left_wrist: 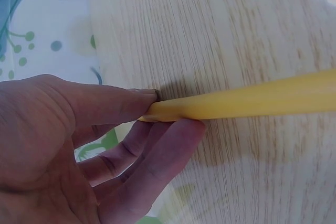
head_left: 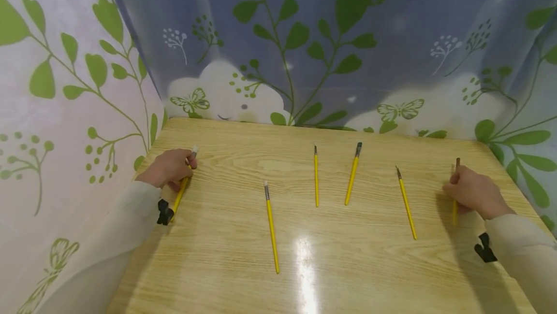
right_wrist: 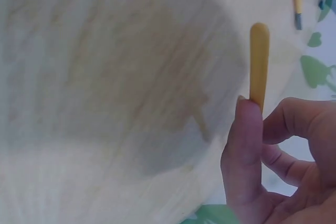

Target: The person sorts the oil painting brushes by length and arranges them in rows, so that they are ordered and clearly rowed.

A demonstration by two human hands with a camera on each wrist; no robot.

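Observation:
At the table's left side my left hand pinches a paintbrush with a yellow handle and pale bristles. In the left wrist view, thumb and fingertips meet on its yellow handle. Over on the right, my right hand pinches another yellow paintbrush, whose brown tip shows above the fingers. The right wrist view has the rounded handle end sticking out past the fingertips. Between the hands lie a white-tipped paintbrush, a thin one, a dark flat one and a fine-pointed one.
The light wood table meets a curtain printed with leaves and butterflies at its back edge. Similar patterned cloth hangs along the left side. A bright reflection lies on the front of the tabletop.

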